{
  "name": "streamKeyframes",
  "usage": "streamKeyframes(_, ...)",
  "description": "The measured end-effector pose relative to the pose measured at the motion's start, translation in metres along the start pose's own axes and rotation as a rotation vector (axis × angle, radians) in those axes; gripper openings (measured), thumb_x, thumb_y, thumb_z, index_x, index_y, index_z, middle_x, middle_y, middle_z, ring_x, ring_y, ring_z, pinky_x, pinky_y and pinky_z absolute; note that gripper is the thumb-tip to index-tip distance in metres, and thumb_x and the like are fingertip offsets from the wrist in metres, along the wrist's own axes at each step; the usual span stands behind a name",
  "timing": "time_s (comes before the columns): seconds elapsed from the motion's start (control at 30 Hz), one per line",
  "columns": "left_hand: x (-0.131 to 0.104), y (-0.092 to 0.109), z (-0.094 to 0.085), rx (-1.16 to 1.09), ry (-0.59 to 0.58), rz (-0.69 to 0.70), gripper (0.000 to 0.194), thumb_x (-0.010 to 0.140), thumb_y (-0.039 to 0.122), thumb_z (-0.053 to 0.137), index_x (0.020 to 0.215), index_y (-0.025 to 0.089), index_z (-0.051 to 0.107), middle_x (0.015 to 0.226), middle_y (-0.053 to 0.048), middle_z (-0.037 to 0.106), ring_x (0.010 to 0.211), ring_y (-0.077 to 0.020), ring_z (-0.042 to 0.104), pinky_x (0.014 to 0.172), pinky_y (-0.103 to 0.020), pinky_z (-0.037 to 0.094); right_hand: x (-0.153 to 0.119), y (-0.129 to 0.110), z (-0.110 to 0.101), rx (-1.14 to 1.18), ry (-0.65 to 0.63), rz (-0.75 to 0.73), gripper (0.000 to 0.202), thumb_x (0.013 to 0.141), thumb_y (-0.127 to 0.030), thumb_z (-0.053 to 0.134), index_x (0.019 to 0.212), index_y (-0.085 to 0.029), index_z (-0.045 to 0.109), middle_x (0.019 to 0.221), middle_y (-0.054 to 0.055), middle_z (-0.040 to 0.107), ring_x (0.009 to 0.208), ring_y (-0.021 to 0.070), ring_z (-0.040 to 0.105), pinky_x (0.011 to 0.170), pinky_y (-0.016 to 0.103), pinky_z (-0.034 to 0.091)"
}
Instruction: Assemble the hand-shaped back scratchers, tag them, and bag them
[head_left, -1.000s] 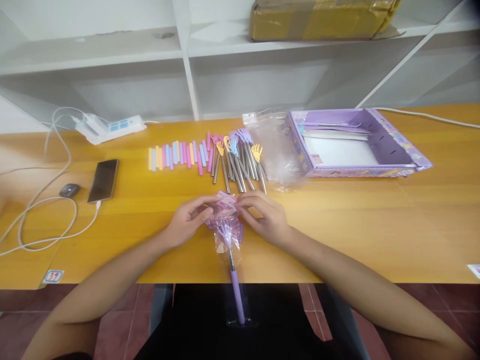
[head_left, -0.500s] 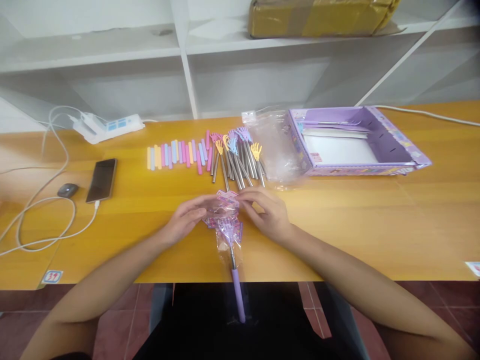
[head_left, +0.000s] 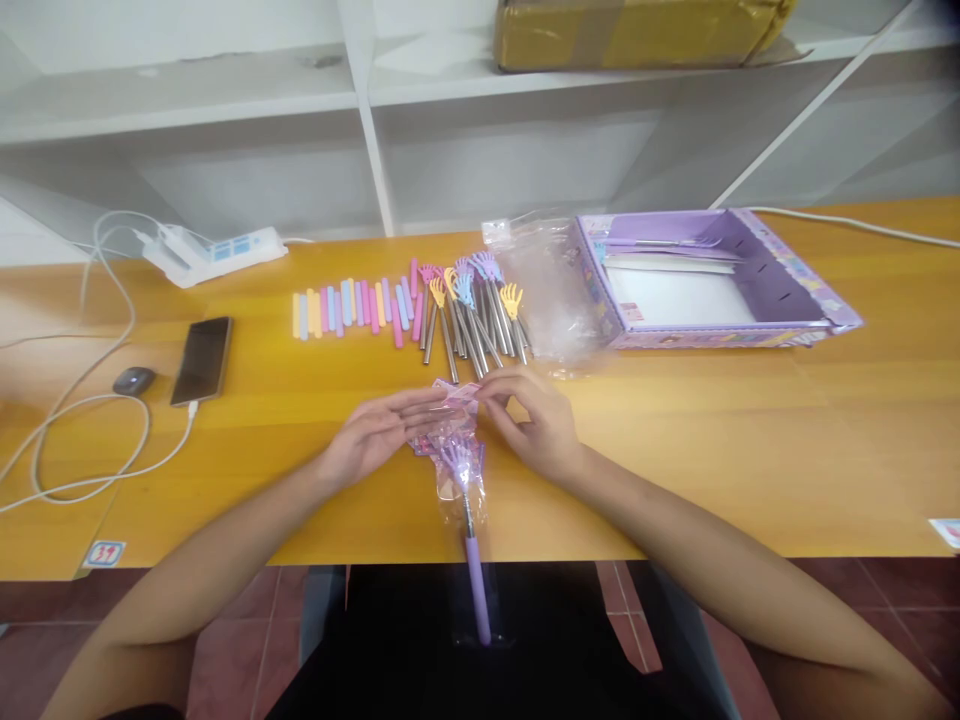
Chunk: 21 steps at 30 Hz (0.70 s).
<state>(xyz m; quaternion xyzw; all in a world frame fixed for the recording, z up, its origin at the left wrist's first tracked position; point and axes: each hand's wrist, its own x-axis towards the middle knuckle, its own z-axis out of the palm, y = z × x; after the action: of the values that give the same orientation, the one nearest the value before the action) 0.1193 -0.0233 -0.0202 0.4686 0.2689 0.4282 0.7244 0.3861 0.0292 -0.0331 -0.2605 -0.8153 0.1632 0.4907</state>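
A purple back scratcher (head_left: 477, 590) lies in a clear plastic bag (head_left: 450, 500), its handle reaching past the table's front edge. Under and behind its hand-shaped head are pink printed cards (head_left: 424, 443). My right hand (head_left: 536, 420) pinches the top corner of the bag between thumb and forefinger. With its fingers stretched out, my left hand (head_left: 375, 430) rests against the bag's top from the left. Just behind stand out several metal rods (head_left: 480, 330) with pink, yellow, blue and purple hand-shaped heads.
Colored tubes (head_left: 356, 305) lie in a row at the back. A purple box (head_left: 675, 338) is at the back right, beside empty clear bags (head_left: 555, 300). At left are a phone (head_left: 201, 360), a black mouse (head_left: 134, 380), cables and a power strip (head_left: 225, 250).
The fingers of my left hand have straightened and spread over the bag's top. My right hand keeps its pinch in nearly the same place.
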Motion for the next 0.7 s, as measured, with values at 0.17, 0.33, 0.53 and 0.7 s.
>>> streamKeyframes(0.17, -0.0011, 0.0005, -0.001, -0.047, 0.01, -0.035, 0.052, 0.1, 0.041, 0.066, 0.146, 0.018, 0.077, 0.153, -0.019, 0.073, 0.151, -0.0413, 0.063, 0.134, -0.065, 0.039, 0.0003, -0.0002, -0.0001, 0.012, 0.014, 0.001, 0.015, 0.108, -0.011, 0.064, 0.112, -0.025, 0.067, 0.107, 0.006, 0.078, 0.093, 0.0189, 0.076, 0.074, 0.034, 0.065)
streamKeyframes(0.33, 0.0004, 0.0029, 0.0016, -0.103, 0.009, -0.049, 0.051, 0.099, 0.042, 0.068, 0.142, 0.018, 0.078, 0.149, -0.018, 0.076, 0.148, -0.0418, 0.066, 0.133, -0.066, 0.04, -0.0014, 0.0008, 0.0013, 0.006, 0.001, 0.018, 0.015, 0.108, -0.013, 0.065, 0.116, -0.025, 0.064, 0.107, 0.005, 0.077, 0.081, 0.0166, 0.073, 0.072, 0.034, 0.063)
streamKeyframes(0.53, 0.0001, 0.0041, 0.0017, -0.138, -0.009, -0.079, 0.055, 0.099, 0.041, 0.064, 0.146, 0.015, 0.075, 0.155, -0.021, 0.071, 0.151, -0.0424, 0.063, 0.134, -0.065, 0.038, -0.0035, 0.0016, 0.0024, -0.004, 0.056, 0.042, 0.016, 0.107, -0.014, 0.068, 0.116, -0.026, 0.063, 0.103, 0.004, 0.077, 0.081, 0.0178, 0.073, 0.074, 0.036, 0.063)
streamKeyframes(0.7, -0.0004, 0.0028, -0.0006, -0.158, 0.001, -0.074, 0.053, 0.098, 0.042, 0.064, 0.142, 0.015, 0.078, 0.15, -0.02, 0.074, 0.15, -0.0426, 0.063, 0.134, -0.068, 0.038, -0.0046, 0.0046, 0.0053, 0.001, -0.036, 0.026, 0.014, 0.109, -0.018, 0.066, 0.119, -0.027, 0.063, 0.103, 0.003, 0.077, 0.077, 0.0165, 0.072, 0.072, 0.035, 0.063)
